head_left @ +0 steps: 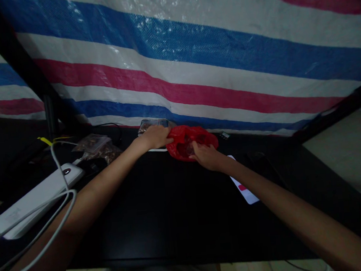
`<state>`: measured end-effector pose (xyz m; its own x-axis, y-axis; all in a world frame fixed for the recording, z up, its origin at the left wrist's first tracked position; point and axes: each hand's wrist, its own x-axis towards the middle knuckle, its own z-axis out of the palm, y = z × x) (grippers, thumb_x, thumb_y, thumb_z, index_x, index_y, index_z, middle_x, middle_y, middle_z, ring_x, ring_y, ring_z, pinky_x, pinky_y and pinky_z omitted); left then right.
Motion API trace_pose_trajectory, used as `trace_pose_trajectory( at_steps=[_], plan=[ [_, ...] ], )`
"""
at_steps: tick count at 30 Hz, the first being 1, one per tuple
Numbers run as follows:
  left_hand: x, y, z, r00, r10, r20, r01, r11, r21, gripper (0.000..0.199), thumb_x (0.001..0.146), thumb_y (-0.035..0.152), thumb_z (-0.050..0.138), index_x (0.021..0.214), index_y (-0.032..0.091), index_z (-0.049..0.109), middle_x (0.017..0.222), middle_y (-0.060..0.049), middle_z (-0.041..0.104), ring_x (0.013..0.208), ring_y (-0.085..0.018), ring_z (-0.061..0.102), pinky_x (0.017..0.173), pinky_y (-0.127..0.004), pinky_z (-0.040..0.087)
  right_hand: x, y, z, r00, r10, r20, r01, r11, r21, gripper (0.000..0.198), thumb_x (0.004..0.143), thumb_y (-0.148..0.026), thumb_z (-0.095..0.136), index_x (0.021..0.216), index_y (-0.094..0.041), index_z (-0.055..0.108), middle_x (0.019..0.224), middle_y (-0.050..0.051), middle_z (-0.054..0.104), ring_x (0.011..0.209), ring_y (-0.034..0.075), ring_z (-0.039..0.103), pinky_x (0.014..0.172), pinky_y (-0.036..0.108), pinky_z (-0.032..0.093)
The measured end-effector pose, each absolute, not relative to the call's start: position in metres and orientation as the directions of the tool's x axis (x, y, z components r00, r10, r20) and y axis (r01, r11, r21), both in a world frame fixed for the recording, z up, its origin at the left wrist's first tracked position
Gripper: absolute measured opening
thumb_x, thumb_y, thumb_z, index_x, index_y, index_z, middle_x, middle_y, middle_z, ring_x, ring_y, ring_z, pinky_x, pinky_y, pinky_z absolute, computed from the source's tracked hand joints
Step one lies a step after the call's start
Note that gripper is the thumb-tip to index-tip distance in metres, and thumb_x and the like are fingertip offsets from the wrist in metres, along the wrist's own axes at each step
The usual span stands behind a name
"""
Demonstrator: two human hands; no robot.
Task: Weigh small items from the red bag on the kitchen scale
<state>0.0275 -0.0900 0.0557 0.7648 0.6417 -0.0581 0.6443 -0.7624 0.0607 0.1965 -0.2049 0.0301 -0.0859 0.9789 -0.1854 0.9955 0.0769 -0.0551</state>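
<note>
Now red bag between left hand, right hand

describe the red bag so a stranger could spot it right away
Follow the black table to its far edge, below the striped tarp. The red plastic bag lies there between the left hand and right hand, the only bright red, crumpled thing; the neighbouring packets are clear.
</note>
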Motion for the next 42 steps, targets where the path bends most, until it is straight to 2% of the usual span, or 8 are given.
trace_pose_trajectory(
  at_steps=[4,10,18,22,26,31,38,42],
  plan=[
    [0.024,-0.091,0.055,0.811,0.574,-0.112,0.585,-0.802,0.124,0.033,0.078,0.04,0.046,0.086,0.012,0.061,0.085,-0.011,0.064,0.081,-0.023,0.06,0.071,-0.028,0.04,0.202,-0.205,0.022,0.034,0.992,-0.121,0.996,-0.023,0.09,0.043,0.088,-0.038,0.032,0.119,-0.008,0.032,0.106,0.021,0.057,0.1,0.03,0.052,0.082,0.046,0.032],
    [0.025,-0.101,0.062,0.846,0.506,-0.17,0.532,-0.824,0.195,0.029,0.072,0.039,0.053,0.068,0.013,0.063,0.063,-0.005,0.062,0.059,-0.015,0.057,0.058,-0.023,0.036,0.206,-0.213,0.035,0.107,0.984,-0.141,0.951,-0.06,0.302,0.037,0.081,-0.039,0.048,0.106,-0.012,0.048,0.097,0.018,0.061,0.096,0.03,0.054,0.081,0.046,0.03],
    [0.022,-0.101,0.07,0.873,0.383,-0.301,0.476,-0.801,0.362,0.05,0.064,0.062,0.051,0.051,0.014,0.059,0.043,0.0,0.053,0.042,-0.01,0.045,0.052,-0.023,0.032,0.21,-0.228,0.045,0.07,0.996,-0.059,0.92,-0.041,0.389,0.026,0.081,-0.02,0.045,0.105,-0.01,0.05,0.091,0.017,0.063,0.088,0.027,0.057,0.076,0.038,0.034],
    [0.034,-0.094,0.066,0.892,0.439,-0.109,0.443,-0.8,0.405,0.061,0.079,0.061,0.027,0.062,0.014,0.062,0.057,-0.003,0.059,0.056,-0.012,0.052,0.063,-0.023,0.035,0.212,-0.237,0.044,0.064,0.998,-0.018,0.911,-0.051,0.409,0.027,0.082,-0.011,0.037,0.105,-0.01,0.052,0.092,0.017,0.062,0.088,0.026,0.057,0.075,0.037,0.033],
    [0.07,-0.091,0.049,0.834,0.482,0.268,0.435,-0.874,0.216,0.052,0.084,0.052,0.029,0.088,0.012,0.061,0.09,-0.011,0.06,0.088,-0.021,0.052,0.08,-0.033,0.034,0.213,-0.242,0.04,0.121,0.992,-0.038,0.903,-0.095,0.42,0.03,0.081,-0.008,0.035,0.103,-0.012,0.056,0.091,0.017,0.063,0.086,0.025,0.057,0.073,0.036,0.034],
    [0.114,-0.087,0.023,0.858,0.439,0.267,0.431,-0.898,0.089,0.038,0.084,0.039,0.037,0.09,0.011,0.061,0.098,-0.016,0.058,0.099,-0.027,0.048,0.083,-0.039,0.033,0.224,-0.247,0.03,0.144,0.989,-0.014,0.906,-0.127,0.404,0.023,0.08,-0.015,0.044,0.098,-0.012,0.058,0.088,0.016,0.062,0.084,0.025,0.056,0.073,0.037,0.035],
    [0.12,-0.083,0.005,0.913,0.402,0.076,0.338,-0.845,0.414,0.052,0.087,0.046,0.026,0.075,0.012,0.064,0.076,-0.011,0.065,0.068,-0.018,0.059,0.062,-0.026,0.039,0.24,-0.249,0.026,0.101,0.992,0.077,0.921,-0.122,0.369,0.029,0.075,-0.035,0.056,0.097,-0.017,0.057,0.105,0.014,0.053,0.095,0.027,0.046,0.073,0.038,0.038],
    [0.117,-0.08,0.0,0.926,0.377,0.005,0.314,-0.78,0.541,0.039,0.085,0.036,0.035,0.074,0.012,0.064,0.072,-0.008,0.065,0.057,-0.014,0.057,0.051,-0.021,0.035,0.24,-0.25,0.02,0.096,0.991,0.091,0.936,-0.121,0.33,0.026,0.075,-0.035,0.057,0.095,-0.019,0.056,0.1,0.011,0.053,0.093,0.025,0.046,0.072,0.035,0.038]
  ],
)
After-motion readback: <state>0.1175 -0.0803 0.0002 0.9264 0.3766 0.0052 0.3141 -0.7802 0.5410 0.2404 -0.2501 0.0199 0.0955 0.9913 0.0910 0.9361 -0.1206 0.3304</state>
